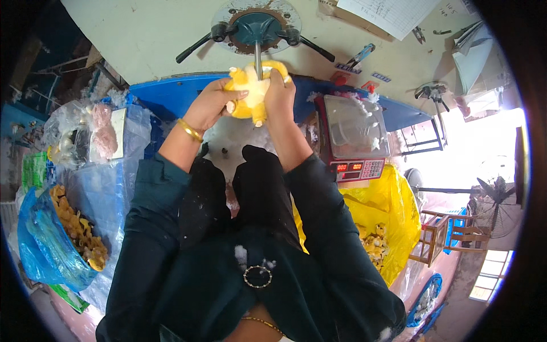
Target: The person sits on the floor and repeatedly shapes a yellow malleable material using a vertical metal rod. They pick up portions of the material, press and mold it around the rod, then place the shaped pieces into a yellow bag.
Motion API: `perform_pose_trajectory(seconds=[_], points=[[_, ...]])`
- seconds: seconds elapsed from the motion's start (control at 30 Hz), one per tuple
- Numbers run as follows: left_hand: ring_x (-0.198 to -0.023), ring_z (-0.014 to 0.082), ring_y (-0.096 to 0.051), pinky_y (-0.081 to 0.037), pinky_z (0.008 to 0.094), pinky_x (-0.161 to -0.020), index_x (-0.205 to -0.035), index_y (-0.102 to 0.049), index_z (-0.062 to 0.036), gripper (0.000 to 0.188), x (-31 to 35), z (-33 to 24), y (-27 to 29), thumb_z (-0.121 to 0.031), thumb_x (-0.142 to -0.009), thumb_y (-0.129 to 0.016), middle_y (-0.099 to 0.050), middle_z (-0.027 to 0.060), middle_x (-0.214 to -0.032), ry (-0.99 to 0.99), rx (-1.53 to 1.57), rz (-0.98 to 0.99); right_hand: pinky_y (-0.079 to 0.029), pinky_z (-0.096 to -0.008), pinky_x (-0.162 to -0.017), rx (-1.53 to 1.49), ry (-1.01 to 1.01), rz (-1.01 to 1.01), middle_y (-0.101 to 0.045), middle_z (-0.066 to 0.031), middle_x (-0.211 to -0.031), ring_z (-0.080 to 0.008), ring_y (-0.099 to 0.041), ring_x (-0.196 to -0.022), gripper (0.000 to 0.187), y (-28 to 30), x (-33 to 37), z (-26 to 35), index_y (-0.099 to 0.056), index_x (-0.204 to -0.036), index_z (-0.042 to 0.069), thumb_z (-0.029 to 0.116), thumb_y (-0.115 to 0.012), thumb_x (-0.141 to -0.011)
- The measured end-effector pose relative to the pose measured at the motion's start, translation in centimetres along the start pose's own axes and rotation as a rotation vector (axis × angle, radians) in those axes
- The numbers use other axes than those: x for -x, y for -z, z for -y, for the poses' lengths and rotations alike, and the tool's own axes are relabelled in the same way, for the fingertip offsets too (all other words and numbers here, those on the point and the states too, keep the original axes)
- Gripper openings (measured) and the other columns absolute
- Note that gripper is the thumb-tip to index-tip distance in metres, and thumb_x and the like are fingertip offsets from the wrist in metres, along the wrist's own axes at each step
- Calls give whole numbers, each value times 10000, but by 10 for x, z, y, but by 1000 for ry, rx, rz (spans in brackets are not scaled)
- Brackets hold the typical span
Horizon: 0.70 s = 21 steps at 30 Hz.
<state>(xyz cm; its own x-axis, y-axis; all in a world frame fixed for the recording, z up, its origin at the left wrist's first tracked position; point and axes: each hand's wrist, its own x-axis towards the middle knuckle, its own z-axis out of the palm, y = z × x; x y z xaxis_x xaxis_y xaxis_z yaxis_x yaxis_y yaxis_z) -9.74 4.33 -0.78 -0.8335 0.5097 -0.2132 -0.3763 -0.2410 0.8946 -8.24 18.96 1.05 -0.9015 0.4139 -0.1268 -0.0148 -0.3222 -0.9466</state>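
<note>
A plush toy [250,101] is clamped by left hand [212,104] and right hand [280,96]; red digits [342,167] are lit on a scale [361,171].

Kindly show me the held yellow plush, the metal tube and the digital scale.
Held yellow plush [258,94]: head view, its pale patch.
Metal tube [258,59]: head view, its shaft's middle.
Digital scale [374,169]: head view, its keypad.

- plush toy [249,104]: fuzzy, matt cloth
- tube [258,57]: smooth, pretty shiny metal
- blue bag [45,245], left: crinkly glossy plastic
- yellow bag [400,211], right: plastic too, super shiny
- far sheet [387,14]: matt paper
</note>
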Motion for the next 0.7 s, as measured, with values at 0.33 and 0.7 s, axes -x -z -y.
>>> perform_pose_trajectory(seconds=[0.33, 0.7], points=[[-1017, 159, -629, -508, 278, -869, -1246, -522, -3, 434, 65, 9, -43, -191, -883, -669, -634, 85, -1134, 62, 83, 75, -538, -274, -601, -87, -155, 124, -640, -88, -821, -167, -654, -691, 196, 24, 34, 7, -594, -951, -16, 144, -490, -906], [-933, 237, -676, -573, 358, -795, -1230, -517, 5, 445, 52, 2, -66, -106, -835, -688, -648, 140, -1095, 153, 372, 43, -537, -303, -706, 968, 396, 645, -682, -92, -921, -150, -660, -809, 269, 36, -7, 11, -654, -951, 28, 233, -493, -885]])
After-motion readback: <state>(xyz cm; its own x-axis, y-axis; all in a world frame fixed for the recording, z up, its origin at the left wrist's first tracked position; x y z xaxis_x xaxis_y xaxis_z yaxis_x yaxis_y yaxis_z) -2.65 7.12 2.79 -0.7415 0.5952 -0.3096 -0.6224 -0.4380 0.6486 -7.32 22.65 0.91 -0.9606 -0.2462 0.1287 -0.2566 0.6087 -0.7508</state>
